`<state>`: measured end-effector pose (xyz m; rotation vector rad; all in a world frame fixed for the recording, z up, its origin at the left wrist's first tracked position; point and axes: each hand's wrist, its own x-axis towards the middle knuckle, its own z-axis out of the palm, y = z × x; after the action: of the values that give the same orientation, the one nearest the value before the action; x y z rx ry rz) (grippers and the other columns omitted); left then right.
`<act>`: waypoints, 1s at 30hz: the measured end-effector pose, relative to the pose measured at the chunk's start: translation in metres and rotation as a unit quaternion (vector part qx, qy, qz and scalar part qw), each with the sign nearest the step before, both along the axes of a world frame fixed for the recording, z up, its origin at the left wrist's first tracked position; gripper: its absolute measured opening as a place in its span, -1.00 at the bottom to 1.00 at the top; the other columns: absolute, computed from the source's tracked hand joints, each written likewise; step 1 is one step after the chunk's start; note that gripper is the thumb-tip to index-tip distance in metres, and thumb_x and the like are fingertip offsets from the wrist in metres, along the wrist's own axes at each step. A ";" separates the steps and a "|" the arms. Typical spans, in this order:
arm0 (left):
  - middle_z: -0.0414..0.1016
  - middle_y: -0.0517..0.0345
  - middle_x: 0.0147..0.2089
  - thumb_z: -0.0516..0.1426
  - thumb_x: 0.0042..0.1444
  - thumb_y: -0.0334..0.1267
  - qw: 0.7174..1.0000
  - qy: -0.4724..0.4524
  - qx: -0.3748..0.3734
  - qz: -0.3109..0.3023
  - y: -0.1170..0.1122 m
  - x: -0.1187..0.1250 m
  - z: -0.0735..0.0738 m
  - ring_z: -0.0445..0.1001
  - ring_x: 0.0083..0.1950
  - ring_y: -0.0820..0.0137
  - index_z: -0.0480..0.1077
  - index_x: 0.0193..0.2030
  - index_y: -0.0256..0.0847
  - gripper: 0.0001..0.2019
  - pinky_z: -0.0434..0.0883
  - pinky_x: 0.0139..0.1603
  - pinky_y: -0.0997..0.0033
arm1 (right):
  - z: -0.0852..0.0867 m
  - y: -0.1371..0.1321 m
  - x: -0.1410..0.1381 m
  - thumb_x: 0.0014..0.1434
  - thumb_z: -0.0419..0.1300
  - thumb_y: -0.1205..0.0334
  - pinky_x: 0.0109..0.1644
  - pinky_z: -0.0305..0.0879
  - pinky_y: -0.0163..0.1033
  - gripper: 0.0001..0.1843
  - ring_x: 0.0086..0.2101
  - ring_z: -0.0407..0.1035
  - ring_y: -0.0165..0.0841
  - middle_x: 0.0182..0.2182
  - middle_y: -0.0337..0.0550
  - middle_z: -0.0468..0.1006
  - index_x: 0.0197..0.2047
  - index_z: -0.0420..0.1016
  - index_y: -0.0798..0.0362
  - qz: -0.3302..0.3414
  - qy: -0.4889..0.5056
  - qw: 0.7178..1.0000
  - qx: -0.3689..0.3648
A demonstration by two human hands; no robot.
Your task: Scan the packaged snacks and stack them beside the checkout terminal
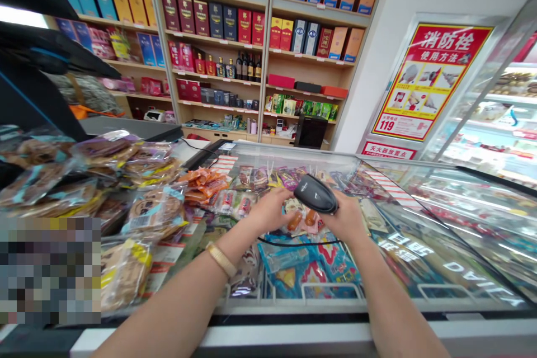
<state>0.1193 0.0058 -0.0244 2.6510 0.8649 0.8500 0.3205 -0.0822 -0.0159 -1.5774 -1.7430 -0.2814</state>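
Note:
My right hand [348, 218] is wrapped round a black handheld barcode scanner [315, 193], whose head points left above the freezer's glass top. My left hand [272, 212], below a gold-coloured bracelet [221, 259], has its thumb and fingers curled at the left edge of a clear snack packet [308, 221] with orange-brown pieces inside. That packet is between my hands, under the scanner, which partly hides it. A black cable [289, 244] loops below both hands. Left of them lie orange-wrapped snacks [205, 184] and small clear packets with red print [232, 201].
Bagged flat brown snacks [155, 210] are heaped at the left, beside a dark checkout screen [50, 50]. Under the freezer glass are blue ice-cream bags [289, 268]. Shelves of boxed bottles [213, 19] stand behind. A glass-fronted display [499, 106] is at the right.

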 end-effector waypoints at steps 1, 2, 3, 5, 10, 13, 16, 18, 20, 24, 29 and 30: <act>0.47 0.00 -0.08 0.24 0.01 -0.08 0.999 0.019 -0.020 -0.034 -0.006 0.005 -0.003 0.47 -0.08 0.24 0.43 -0.01 -0.16 -0.60 0.41 -0.05 0.29 | 0.001 0.000 0.002 0.02 0.15 0.13 -0.21 0.33 -0.23 -0.73 -0.26 0.49 -0.20 -0.29 -0.08 0.60 -0.21 0.53 0.01 -0.014 -0.005 1.000 0.000; 0.47 0.00 -0.08 0.28 -0.06 -0.06 0.997 0.044 -0.036 -0.051 -0.012 0.009 -0.005 0.48 -0.10 0.22 0.42 -0.01 -0.16 -0.54 0.42 -0.07 0.28 | 0.001 0.000 0.005 0.01 0.16 0.12 -0.25 0.31 -0.24 -0.74 -0.27 0.49 -0.20 -0.30 -0.08 0.60 -0.23 0.53 0.01 -0.031 -0.011 0.999 -0.003; 0.47 0.00 -0.08 0.31 -0.12 -0.06 0.995 0.066 -0.046 -0.056 -0.016 0.011 -0.006 0.48 -0.10 0.20 0.42 -0.01 -0.17 -0.50 0.42 -0.09 0.27 | 0.001 0.001 0.007 0.00 0.17 0.11 -0.28 0.30 -0.24 -0.75 -0.29 0.49 -0.19 -0.30 -0.08 0.60 -0.25 0.53 0.00 -0.049 -0.016 0.999 -0.007; 0.47 -0.01 -0.09 0.32 -0.17 -0.13 0.993 0.092 -0.054 -0.053 -0.020 0.013 -0.008 0.48 -0.11 0.18 0.42 -0.03 -0.20 -0.50 0.43 -0.10 0.27 | 0.000 0.001 0.011 -0.02 0.19 0.07 -0.32 0.27 -0.25 -0.74 -0.29 0.49 -0.17 -0.31 -0.07 0.60 -0.28 0.53 0.00 -0.084 -0.022 0.996 -0.016; 0.53 0.07 -0.23 0.19 -0.03 -0.27 0.992 0.029 -0.102 -0.062 -0.003 0.008 -0.011 0.50 -0.25 0.32 0.50 -0.18 -0.20 -0.76 0.42 -0.19 0.40 | 0.001 0.001 0.010 -0.01 0.17 0.06 -0.32 0.25 -0.25 -0.72 -0.31 0.49 -0.17 -0.33 -0.07 0.61 -0.27 0.55 0.00 -0.120 -0.012 0.992 -0.017; 0.58 0.10 -0.29 0.17 -0.01 -0.24 0.981 -0.076 -0.178 -0.022 0.014 0.004 -0.014 0.52 -0.30 0.35 0.51 -0.24 -0.20 -0.81 0.43 -0.25 0.43 | 0.003 -0.001 0.006 -0.02 0.19 0.05 -0.32 0.25 -0.25 -0.72 -0.32 0.49 -0.18 -0.34 -0.09 0.61 -0.26 0.55 0.00 -0.107 -0.008 0.994 -0.024; 0.58 0.11 -0.36 0.24 -0.10 -0.19 0.948 -0.202 -0.241 0.050 0.026 -0.001 -0.012 0.53 -0.34 0.33 0.48 -0.31 -0.21 -0.79 0.44 -0.30 0.42 | 0.004 -0.002 0.003 0.00 0.19 0.09 -0.28 0.27 -0.24 -0.73 -0.28 0.49 -0.18 -0.30 -0.09 0.61 -0.25 0.56 0.00 -0.091 -0.006 0.996 -0.018; 0.53 0.16 -0.47 0.26 -0.12 -0.11 0.917 -0.272 -0.278 0.093 0.032 -0.006 -0.009 0.50 -0.44 0.35 0.46 -0.29 -0.22 -0.73 0.40 -0.39 0.43 | 0.004 -0.003 0.001 0.02 0.18 0.11 -0.24 0.30 -0.23 -0.74 -0.26 0.49 -0.19 -0.27 -0.09 0.62 -0.23 0.56 0.00 -0.080 -0.004 0.997 -0.011; 0.46 0.22 -0.55 0.24 -0.10 -0.04 0.894 -0.319 -0.286 0.128 0.036 -0.011 -0.004 0.44 -0.52 0.39 0.45 -0.27 -0.22 -0.68 0.34 -0.48 0.46 | 0.005 -0.004 0.000 0.01 0.18 0.14 -0.22 0.31 -0.23 -0.74 -0.24 0.49 -0.19 -0.27 -0.10 0.62 -0.22 0.55 -0.01 -0.070 -0.004 0.997 -0.011; 0.42 0.24 -0.52 0.13 0.02 -0.04 0.898 -0.354 -0.200 0.168 0.040 -0.019 0.002 0.36 -0.49 0.45 0.45 -0.34 -0.21 -0.74 0.29 -0.46 0.49 | 0.007 -0.006 -0.002 0.00 0.19 0.20 -0.16 0.33 -0.24 -0.77 -0.23 0.49 -0.22 -0.26 -0.10 0.62 -0.23 0.55 -0.01 -0.024 -0.017 0.999 -0.028; 0.31 0.34 -0.54 0.17 -0.01 -0.10 0.906 -0.339 -0.146 0.205 0.039 -0.022 0.006 0.26 -0.52 0.47 0.40 -0.25 -0.18 -0.76 0.24 -0.45 0.50 | 0.010 -0.007 -0.008 -0.04 0.21 0.23 -0.19 0.30 -0.24 -0.81 -0.28 0.48 -0.24 -0.29 -0.13 0.61 -0.28 0.53 -0.01 -0.003 -0.042 0.997 -0.064; 0.32 0.33 -0.52 0.18 -0.02 -0.10 0.907 -0.338 -0.140 0.208 0.039 -0.022 0.007 0.28 -0.50 0.47 0.39 -0.26 -0.18 -0.77 0.25 -0.43 0.50 | 0.011 -0.007 -0.009 -0.06 0.21 0.25 -0.21 0.28 -0.25 -0.82 -0.29 0.48 -0.25 -0.31 -0.15 0.60 -0.30 0.53 -0.01 -0.004 -0.043 0.997 -0.071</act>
<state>0.0969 0.0447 -0.0177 1.7389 1.2350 1.4834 0.3114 -0.0891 -0.0052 -1.6957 -1.8591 -0.2360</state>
